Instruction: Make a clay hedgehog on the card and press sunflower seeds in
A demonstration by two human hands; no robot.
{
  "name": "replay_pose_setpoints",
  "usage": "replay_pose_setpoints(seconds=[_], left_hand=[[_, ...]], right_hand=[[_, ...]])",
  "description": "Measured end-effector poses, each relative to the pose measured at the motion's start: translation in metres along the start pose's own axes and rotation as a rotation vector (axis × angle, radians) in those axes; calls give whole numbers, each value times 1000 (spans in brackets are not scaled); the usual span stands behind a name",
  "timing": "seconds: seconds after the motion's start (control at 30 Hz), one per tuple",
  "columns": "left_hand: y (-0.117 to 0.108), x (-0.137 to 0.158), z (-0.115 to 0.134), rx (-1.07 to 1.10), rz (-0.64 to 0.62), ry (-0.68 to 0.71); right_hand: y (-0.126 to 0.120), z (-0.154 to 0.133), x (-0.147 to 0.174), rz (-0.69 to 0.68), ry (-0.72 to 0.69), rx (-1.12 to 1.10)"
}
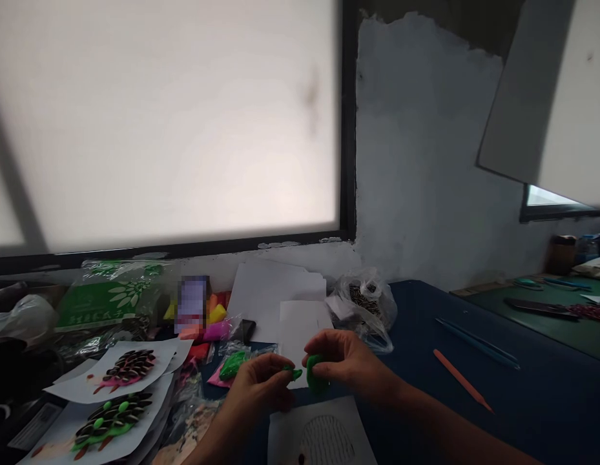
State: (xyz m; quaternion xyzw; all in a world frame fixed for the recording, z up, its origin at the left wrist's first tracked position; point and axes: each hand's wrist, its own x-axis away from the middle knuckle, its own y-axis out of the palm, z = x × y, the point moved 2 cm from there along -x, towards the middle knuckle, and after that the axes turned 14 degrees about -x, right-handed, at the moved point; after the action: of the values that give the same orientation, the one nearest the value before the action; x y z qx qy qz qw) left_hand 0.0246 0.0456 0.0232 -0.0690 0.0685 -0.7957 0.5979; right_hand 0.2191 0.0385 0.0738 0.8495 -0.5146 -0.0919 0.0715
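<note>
My left hand (265,380) pinches a small bit of green modelling clay (296,373) between thumb and fingers. Just to its right, my right hand (341,358) grips a larger lump of green modelling clay (318,374). A narrow gap separates the two pieces. Below the hands lies a white sheet (285,439) with a drawn oval filled with lines and a small dark spot. An opened pack of green clay (233,365) rests left of my left hand.
Finished-looking sheets with seeds pressed in clay (130,368) are stacked at left. A green seed bag (96,297) and colourful clay packs (217,329) stand behind. A plastic bag of seeds (365,297), an orange tool (463,381) and a blue tool (478,342) lie at right.
</note>
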Motion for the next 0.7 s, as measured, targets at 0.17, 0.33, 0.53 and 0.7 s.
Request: replay_pose_setpoints(seconds=[0.17, 0.33, 0.53, 0.7], left_hand=[[4, 3, 6, -28, -74, 13], [13, 7, 14, -32, -148, 24], [19, 13, 26, -52, -234, 33], [19, 17, 33, -27, -255, 32]], right_hand=[[10, -1, 3, -34, -44, -26], [21, -3, 8, -71, -103, 22], [19, -7, 10, -47, -140, 196], [13, -4, 8, 9, -71, 243]])
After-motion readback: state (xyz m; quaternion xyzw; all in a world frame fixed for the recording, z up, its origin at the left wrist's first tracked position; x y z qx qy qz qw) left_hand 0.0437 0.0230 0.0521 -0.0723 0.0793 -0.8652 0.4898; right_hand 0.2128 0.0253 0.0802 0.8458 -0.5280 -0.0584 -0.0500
